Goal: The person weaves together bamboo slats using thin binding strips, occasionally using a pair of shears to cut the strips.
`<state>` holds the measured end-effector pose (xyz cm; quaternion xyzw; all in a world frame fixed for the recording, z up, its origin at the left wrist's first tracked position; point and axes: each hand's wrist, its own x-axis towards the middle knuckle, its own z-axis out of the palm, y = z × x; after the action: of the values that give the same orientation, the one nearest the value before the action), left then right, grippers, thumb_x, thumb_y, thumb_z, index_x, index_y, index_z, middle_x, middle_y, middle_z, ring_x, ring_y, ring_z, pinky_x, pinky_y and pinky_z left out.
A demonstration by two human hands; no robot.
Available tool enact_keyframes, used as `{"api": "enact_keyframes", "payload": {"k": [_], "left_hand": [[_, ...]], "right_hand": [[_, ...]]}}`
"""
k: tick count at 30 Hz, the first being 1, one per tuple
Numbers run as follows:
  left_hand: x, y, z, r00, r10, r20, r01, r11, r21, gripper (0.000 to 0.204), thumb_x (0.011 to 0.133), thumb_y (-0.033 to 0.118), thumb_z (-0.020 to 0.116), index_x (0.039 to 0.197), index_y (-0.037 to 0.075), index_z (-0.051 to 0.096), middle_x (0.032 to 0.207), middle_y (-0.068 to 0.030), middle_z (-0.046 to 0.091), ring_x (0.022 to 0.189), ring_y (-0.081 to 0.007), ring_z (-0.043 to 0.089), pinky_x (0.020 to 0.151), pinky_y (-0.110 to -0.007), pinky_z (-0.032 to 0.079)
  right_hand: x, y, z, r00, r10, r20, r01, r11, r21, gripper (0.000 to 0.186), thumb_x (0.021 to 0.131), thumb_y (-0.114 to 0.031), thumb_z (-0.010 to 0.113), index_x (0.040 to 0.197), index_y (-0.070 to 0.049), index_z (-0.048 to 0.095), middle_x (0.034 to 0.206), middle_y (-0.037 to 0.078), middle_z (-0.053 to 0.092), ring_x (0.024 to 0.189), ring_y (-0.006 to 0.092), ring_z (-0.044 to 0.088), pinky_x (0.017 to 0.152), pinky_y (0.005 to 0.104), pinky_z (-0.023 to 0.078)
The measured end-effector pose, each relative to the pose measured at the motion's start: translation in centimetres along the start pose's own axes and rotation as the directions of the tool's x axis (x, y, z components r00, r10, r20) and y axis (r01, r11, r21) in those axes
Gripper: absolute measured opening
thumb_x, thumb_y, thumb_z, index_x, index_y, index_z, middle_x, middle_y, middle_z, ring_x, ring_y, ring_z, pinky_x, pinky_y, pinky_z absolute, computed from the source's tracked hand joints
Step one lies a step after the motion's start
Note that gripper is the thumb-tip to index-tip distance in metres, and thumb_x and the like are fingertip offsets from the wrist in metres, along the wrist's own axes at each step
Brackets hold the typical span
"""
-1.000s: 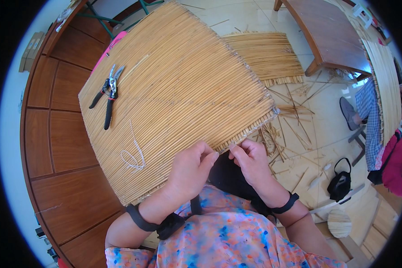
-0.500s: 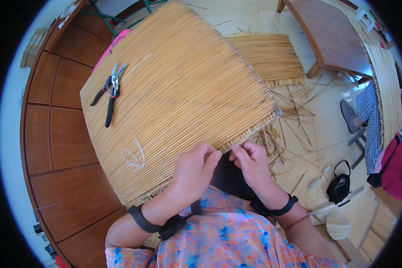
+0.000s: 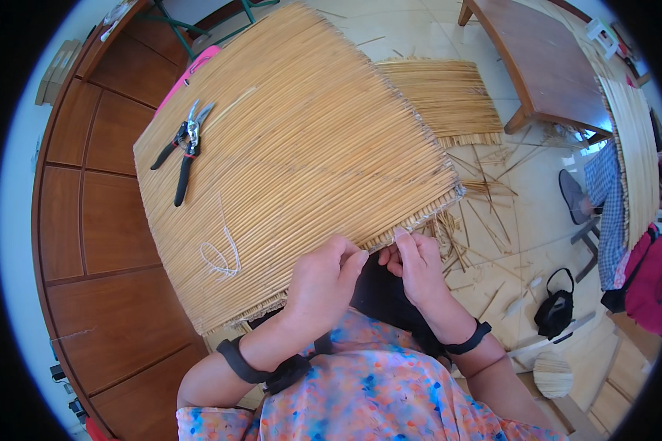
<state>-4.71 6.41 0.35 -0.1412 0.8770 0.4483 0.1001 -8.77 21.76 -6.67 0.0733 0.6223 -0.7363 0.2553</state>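
Reed mat (image 3: 294, 162) spread directly in front. Left hand (image 3: 321, 276) and right hand (image 3: 419, 270) both pinch its near edge. Edge looks bound at right corner; leftward stretch seems unfinished. White thread (image 3: 235, 266), pruning shears (image 3: 192, 145) rest on top.

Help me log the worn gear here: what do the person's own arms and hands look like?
The left hand and right hand are ungloved. A black band circles each forearm; the short sleeves are mottled pink, orange and blue.

Forearms (image 3: 261, 344) angle inward, left hand (image 3: 321, 278) and right hand (image 3: 423, 275) near each other, fingers (image 3: 337, 248) bent.
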Motion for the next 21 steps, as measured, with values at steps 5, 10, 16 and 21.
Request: {"api": "enact_keyframes", "payload": {"k": [5, 10, 16, 21], "left_hand": [[-0.1, -0.2, -0.4, 0.998, -0.037, 0.054, 0.039, 0.999, -0.037, 0.011, 0.093, 0.008, 0.063, 0.089, -0.002, 0.061, 0.070, -0.0076, 0.062, 0.063, -0.0110, 0.056, 0.058, -0.028, 0.047], [-0.1, 0.0, 0.3, 0.998, 0.056, -0.033, -0.053, 0.996, 0.068, 0.011, 0.094, 0.009, 0.062, 0.090, -0.002, 0.060, 0.070, -0.0068, 0.062, 0.063, -0.0107, 0.056, 0.058, -0.029, 0.048], [0.6, 1.1, -0.3, 1.000, 0.014, -0.002, -0.014, 0.999, -0.038, 0.013, 0.096, 0.011, 0.058, 0.092, -0.001, 0.058, 0.069, -0.0044, 0.060, 0.063, -0.0111, 0.055, 0.059, -0.028, 0.047], [-0.1, 0.5, -2.9, 0.988, -0.093, 0.124, 0.102, 0.992, -0.069, 0.019, 0.095, 0.019, 0.060, 0.092, 0.000, 0.059, 0.070, -0.0171, 0.064, 0.064, -0.0303, 0.064, 0.058, -0.039, 0.049]], "right_hand": [[-0.1, -0.2, 0.3, 1.000, 0.012, -0.027, -0.011, 1.000, 0.013, 0.050, 0.101, -0.035, 0.047, 0.071, 0.002, 0.063, 0.061, 0.003, 0.057, 0.053, 0.0089, 0.049, 0.049, 0.0242, 0.037], [-0.6, -0.7, -0.2, 0.998, 0.039, 0.048, -0.033, 0.993, -0.113, 0.051, 0.101, -0.036, 0.044, 0.072, 0.001, 0.064, 0.061, 0.004, 0.058, 0.055, 0.0099, 0.051, 0.051, 0.0252, 0.039], [-0.9, 1.2, -0.6, 0.982, 0.004, 0.189, 0.027, 0.987, -0.161, 0.049, 0.098, -0.034, 0.045, 0.074, 0.001, 0.067, 0.058, 0.003, 0.054, 0.053, 0.0115, 0.049, 0.051, 0.0264, 0.038], [-0.4, 0.6, -0.3, 0.986, 0.106, 0.130, -0.108, 0.994, 0.008, 0.042, 0.098, -0.029, 0.047, 0.077, 0.004, 0.063, 0.067, 0.008, 0.061, 0.049, 0.0087, 0.044, 0.047, 0.0227, 0.033]]}}
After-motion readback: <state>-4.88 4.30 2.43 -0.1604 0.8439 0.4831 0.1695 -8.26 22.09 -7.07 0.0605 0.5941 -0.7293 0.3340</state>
